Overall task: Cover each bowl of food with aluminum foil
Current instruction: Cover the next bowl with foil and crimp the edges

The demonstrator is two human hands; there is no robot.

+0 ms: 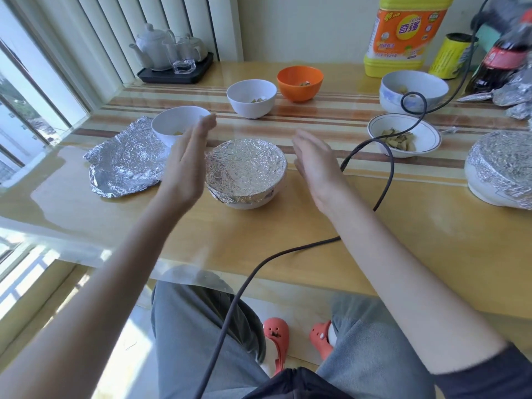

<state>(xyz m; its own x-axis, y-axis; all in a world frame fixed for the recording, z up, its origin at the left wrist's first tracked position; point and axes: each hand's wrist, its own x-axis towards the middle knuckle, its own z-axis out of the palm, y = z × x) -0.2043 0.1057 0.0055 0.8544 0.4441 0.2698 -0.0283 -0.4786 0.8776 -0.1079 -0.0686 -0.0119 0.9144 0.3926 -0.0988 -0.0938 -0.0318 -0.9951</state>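
Observation:
A white bowl with foil pressed over its top (246, 171) stands on the table in front of me. My left hand (188, 162) is flat and open just left of it, palm facing the bowl, a small gap between. My right hand (315, 162) is open on the other side, also apart from it. A loose crumpled foil sheet (126, 164) lies to the left beside an uncovered white bowl (175, 122). Uncovered bowls stand further back: white (252, 97), orange (300, 82), blue-patterned (413, 90) and a shallow rimmed one (403, 138). A second foil-covered bowl (501, 171) sits at far right.
A dark cable (385, 168) loops across the table right of my right hand. A tea set on a black tray (175, 73) stands back left. A yellow detergent jug (403, 36), a yellow can (453, 56), a cola bottle (501, 61) and crumpled foil (515, 93) crowd the back right.

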